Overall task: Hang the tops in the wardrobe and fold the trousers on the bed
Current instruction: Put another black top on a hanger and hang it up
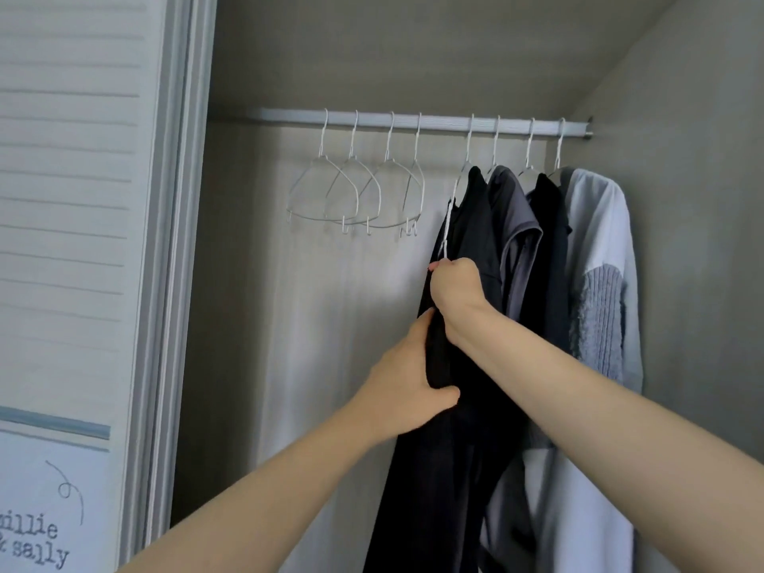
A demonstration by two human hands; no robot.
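Observation:
A black top (471,225) hangs on a white wire hanger (454,196) from the wardrobe rail (446,122). My right hand (454,289) grips the hanger's lower corner together with the black cloth. My left hand (407,378) holds a fold of the same black top lower down, thumb over the fabric. To its right hang a grey top (516,241), a dark navy top (550,250) and a pale blue and white top (599,262) with a knitted sleeve.
Several bare white wire hangers (355,192) hang on the left half of the rail. The louvred wardrobe door (74,200) stands at the left. The wardrobe's side wall (694,241) closes in at the right, its back panel (314,324) behind.

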